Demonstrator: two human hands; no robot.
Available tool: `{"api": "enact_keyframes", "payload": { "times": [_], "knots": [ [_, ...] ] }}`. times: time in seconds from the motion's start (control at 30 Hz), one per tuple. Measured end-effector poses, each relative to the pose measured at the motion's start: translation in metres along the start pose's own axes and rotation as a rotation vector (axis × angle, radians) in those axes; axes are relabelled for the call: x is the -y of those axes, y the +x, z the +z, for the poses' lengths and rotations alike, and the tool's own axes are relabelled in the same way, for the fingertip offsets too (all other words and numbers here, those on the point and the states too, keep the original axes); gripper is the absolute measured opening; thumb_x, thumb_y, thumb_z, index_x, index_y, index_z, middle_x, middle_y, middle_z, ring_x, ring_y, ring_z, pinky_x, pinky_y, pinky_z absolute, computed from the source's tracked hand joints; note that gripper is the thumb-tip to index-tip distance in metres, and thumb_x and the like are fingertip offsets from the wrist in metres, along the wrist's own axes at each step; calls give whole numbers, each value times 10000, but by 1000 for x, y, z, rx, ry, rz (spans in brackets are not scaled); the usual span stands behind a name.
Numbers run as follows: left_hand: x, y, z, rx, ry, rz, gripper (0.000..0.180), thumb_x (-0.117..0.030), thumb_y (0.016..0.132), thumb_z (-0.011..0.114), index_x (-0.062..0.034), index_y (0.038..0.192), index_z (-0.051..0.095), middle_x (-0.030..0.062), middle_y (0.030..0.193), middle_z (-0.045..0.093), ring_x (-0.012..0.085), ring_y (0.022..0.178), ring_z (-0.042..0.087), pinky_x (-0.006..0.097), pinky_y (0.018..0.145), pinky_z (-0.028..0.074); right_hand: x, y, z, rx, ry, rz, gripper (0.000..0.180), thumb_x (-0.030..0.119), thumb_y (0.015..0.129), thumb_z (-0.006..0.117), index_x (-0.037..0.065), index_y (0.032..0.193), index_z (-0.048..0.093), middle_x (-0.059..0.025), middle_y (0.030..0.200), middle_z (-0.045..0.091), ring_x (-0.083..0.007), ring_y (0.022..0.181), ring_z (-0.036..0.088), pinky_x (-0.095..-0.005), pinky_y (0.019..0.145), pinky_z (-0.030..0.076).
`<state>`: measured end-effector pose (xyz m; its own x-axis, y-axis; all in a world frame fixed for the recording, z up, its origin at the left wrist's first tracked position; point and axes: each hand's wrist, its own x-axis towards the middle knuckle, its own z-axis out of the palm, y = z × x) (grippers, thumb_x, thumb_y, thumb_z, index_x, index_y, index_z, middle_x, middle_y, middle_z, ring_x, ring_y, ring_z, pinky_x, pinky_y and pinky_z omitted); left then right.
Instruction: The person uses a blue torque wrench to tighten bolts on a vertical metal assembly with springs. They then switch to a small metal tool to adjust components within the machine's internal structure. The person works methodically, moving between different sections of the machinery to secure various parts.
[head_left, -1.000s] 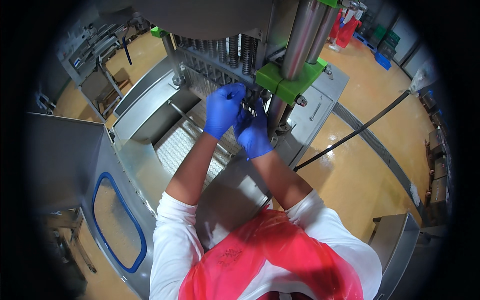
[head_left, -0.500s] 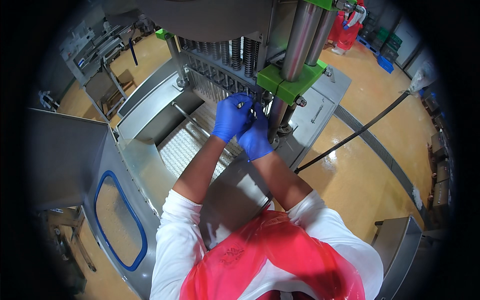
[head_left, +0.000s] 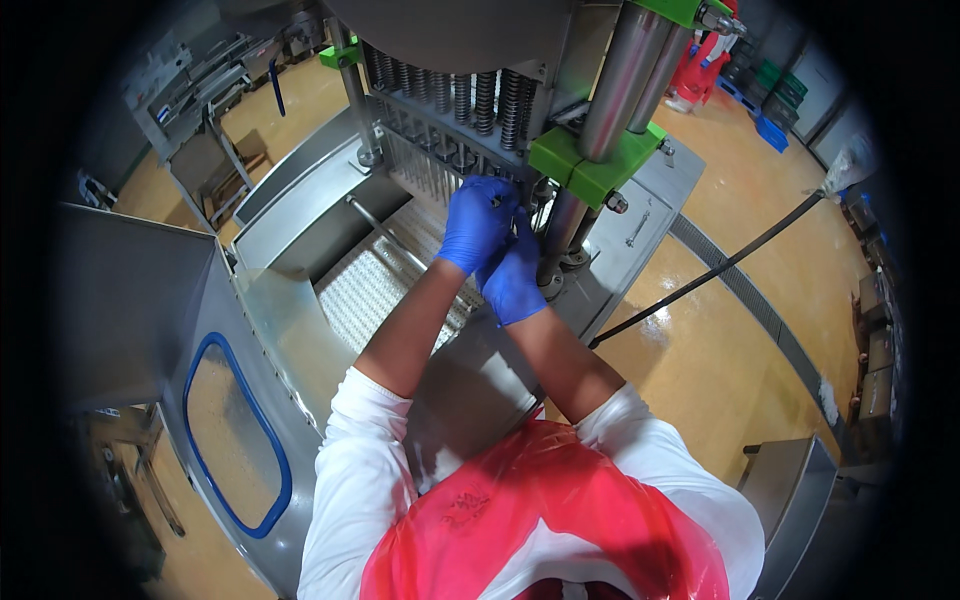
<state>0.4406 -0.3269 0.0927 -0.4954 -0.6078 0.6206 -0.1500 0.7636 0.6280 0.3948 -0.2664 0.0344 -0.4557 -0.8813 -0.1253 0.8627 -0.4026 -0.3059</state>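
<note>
Both hands wear blue gloves and meet at the near right end of a steel needle head (head_left: 425,170) on a large machine. My left hand (head_left: 478,225) is closed, its fingers curled against the lower edge of the head. Just right of it and slightly lower, my right hand (head_left: 515,278) is closed too, fingers pointing up beside the left. Whatever they pinch is hidden by the gloves. Above them stands a row of coil springs (head_left: 485,105). Thin upright needles (head_left: 432,182) hang left of my hands, over a white perforated conveyor belt (head_left: 375,285).
Right of my hands rise thick steel columns (head_left: 625,85) with a green clamp block (head_left: 600,165). A steel rod (head_left: 385,235) crosses above the belt. An open steel door with a blue-rimmed window (head_left: 285,470) stands at left. A black hose (head_left: 720,268) slants at right; another person (head_left: 697,75) stands far back.
The machine has shifted slightly right and down in view. My left hand has turned a little, its fingers curling more tightly together; both hands stay at the same end of the needle head.
</note>
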Motion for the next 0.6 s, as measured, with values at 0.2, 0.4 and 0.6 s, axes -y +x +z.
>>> {"api": "enact_keyframes", "payload": {
  "times": [0.2,0.4,0.6],
  "knots": [
    [2,-10,5,-74,-55,-4,135,-101,830,723,-39,943,764,162,986,728,324,931,682,398,834,545,6,0,-4,55,97,81,448,417,1078,415,59,1308,554,-78,1228,636,-193,1141,615,-329,1016,475],
    [6,-13,6,-95,-53,3,139,-101,829,713,-47,945,767,156,977,727,317,917,684,399,827,548,3,3,-10,42,-21,29,545,485,1063,368,59,1378,496,-126,1332,580,-278,1232,578,-419,1091,440],
    [0,-9,2,-70,-10,17,131,-91,817,724,-47,934,762,150,978,727,322,931,682,401,836,547,6,0,-5,44,-2,64,551,501,1064,355,69,1374,499,-115,1330,577,-269,1235,574,-420,1093,438]
  ]
}}
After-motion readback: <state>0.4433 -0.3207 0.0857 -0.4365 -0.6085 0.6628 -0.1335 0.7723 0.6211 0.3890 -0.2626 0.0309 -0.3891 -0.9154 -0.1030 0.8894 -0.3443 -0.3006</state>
